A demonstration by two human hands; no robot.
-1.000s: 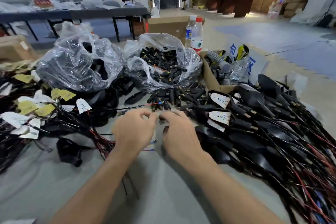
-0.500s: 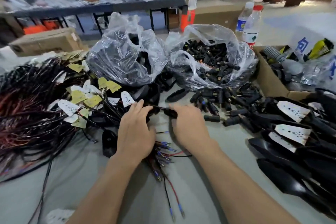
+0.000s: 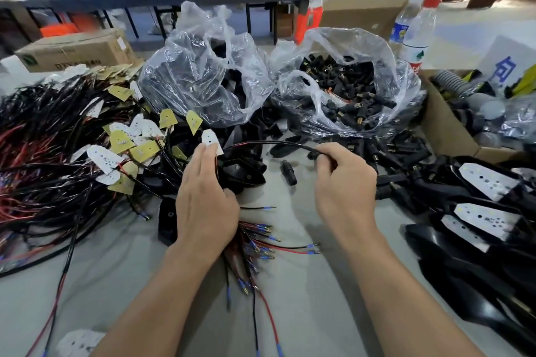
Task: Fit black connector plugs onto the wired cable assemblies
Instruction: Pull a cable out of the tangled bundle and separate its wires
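1. my right hand [image 3: 345, 182] is curled round a black cable [image 3: 275, 143] near its right end, where a thicker black lump at my fingertips looks like a connector plug [image 3: 312, 155]; i cannot tell whether it is fully seated
2. my left hand [image 3: 207, 194] lies with its fingers stretched out over a black housing [image 3: 246, 175] at the cable's other end, fingertips touching a white board [image 3: 211, 138]; what the thumb does underneath is hidden
3. i judge this one assembly, held over the middle of the tabletop [image 3: 304, 298], to be at or just past its fitting step
4. much looks left to do: the heap of wired assemblies [image 3: 43, 139] on the left is a tangle of red and black leads, and the blue-tipped wire ends [image 3: 255, 243] fanning out from under my left hand carry no plugs
5. supply is no worry: the clear bag of plugs [image 3: 348, 90] at far right of centre is well filled, spilled plugs [image 3: 391, 153] lie near it, and one loose plug [image 3: 288, 174] sits between my hands
6. the right-hand pile [image 3: 478, 197] of housings with boards looks like the finished side, so i'd guess i'm partway through, with the larger share left
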